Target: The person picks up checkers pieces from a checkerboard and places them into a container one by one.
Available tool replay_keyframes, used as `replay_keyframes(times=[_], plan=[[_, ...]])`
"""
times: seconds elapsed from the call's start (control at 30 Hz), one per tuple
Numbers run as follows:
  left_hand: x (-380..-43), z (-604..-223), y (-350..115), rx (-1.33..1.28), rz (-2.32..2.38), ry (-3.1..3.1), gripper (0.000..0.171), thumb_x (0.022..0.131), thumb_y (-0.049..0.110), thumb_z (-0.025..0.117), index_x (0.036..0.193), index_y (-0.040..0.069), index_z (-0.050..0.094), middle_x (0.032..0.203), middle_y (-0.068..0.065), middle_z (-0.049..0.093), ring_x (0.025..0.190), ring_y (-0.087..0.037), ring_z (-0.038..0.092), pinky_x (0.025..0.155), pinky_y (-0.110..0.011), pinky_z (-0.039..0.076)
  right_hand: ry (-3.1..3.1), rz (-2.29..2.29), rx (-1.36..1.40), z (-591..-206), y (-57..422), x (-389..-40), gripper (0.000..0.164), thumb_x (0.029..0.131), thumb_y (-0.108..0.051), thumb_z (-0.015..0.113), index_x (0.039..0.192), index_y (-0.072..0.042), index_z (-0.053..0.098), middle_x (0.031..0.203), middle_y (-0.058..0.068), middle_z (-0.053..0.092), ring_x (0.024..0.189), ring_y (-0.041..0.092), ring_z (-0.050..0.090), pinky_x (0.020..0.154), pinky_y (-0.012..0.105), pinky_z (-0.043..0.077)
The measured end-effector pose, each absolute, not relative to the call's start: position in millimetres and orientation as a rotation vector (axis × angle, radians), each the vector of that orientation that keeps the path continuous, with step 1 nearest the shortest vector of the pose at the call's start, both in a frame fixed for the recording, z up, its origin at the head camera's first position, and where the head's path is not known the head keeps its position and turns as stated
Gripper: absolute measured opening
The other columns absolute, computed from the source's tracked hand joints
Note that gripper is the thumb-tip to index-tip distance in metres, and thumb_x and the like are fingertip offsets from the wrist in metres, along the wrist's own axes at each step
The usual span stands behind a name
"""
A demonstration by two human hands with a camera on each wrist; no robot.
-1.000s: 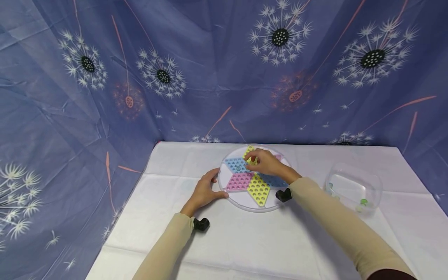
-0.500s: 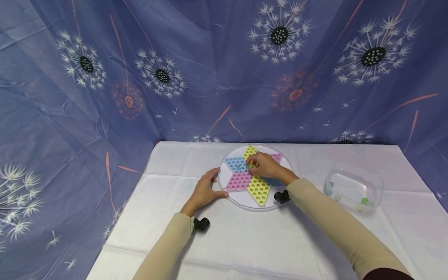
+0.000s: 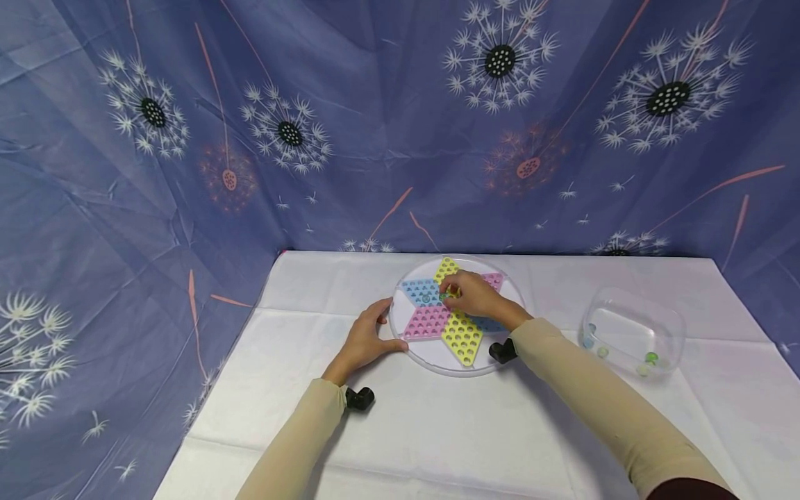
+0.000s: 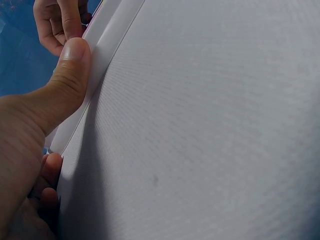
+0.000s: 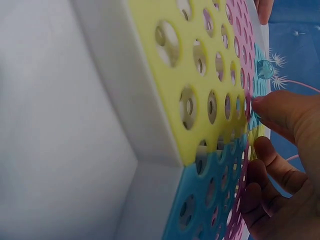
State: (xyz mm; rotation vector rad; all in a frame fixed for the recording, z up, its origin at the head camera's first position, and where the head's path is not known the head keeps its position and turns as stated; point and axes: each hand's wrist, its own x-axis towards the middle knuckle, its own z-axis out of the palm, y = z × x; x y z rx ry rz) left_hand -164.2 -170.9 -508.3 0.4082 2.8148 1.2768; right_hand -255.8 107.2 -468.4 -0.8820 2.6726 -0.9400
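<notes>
A round Chinese checkers board [image 3: 431, 355] with a pink, yellow and blue star of holes lies on the white table. At its left rim my left hand [image 3: 364, 342] holds the edge, thumb along the near side and fingers round the left; in the left wrist view the thumb [image 4: 75, 70] presses on the rim. My right hand [image 3: 473, 295] reaches over the star's centre and pinches a small green marble [image 3: 443, 296] at the board's surface. In the right wrist view the fingertips touch the board, the marble hidden. A clear bluish marble [image 5: 265, 69] sits in the blue section.
A clear plastic container [image 3: 631, 333] with several green and bluish marbles [image 3: 651, 358] stands to the right of the board. A blue dandelion-print cloth [image 3: 375, 139] hangs behind and to the left of the table.
My right hand has lowered slightly to the board, and the green marble now shows under its fingertips. The left hand keeps its place on the rim.
</notes>
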Motion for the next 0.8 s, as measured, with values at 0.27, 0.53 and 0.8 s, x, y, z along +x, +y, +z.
replay_keyframes(times=[0.27, 0.53, 0.8], plan=[[-163.9, -507.3, -170.9, 0.416, 1.275, 2.815, 0.104, 0.070, 0.030, 0.097, 0.156, 0.007, 0.043, 0.116, -0.007, 0.058, 0.104, -0.023, 0.050, 0.094, -0.042, 0.041, 2.696, -0.991, -0.905, -466.3, 106.4, -256.7, 0.017, 0.090, -0.009, 0.078, 0.106, -0.007, 0.073, 0.096, 0.008, 0.064, 0.085, 0.022, 0.057, 0.077, 0.039, 0.046], [-162.3, -506.4, -170.8, 0.401, 1.281, 2.808, 0.104, 0.071, 0.030, 0.097, 0.156, 0.007, 0.042, 0.119, -0.008, 0.058, 0.104, -0.022, 0.050, 0.094, -0.042, 0.041, 2.720, -1.099, -0.930, -456.9, 107.2, -257.3, 0.016, 0.092, -0.011, 0.077, 0.108, -0.010, 0.074, 0.094, 0.005, 0.061, 0.073, 0.018, 0.053, 0.067, 0.036, 0.046], [-162.2, -506.7, -170.5, 0.385, 1.291, 2.795, 0.105, 0.070, 0.030, 0.097, 0.156, 0.008, 0.042, 0.119, -0.008, 0.058, 0.105, -0.022, 0.051, 0.096, -0.042, 0.041, 2.743, -1.162, -0.975, -446.8, 106.7, -255.7, 0.015, 0.091, -0.010, 0.078, 0.106, -0.009, 0.073, 0.093, 0.006, 0.061, 0.074, 0.021, 0.053, 0.068, 0.037, 0.046]])
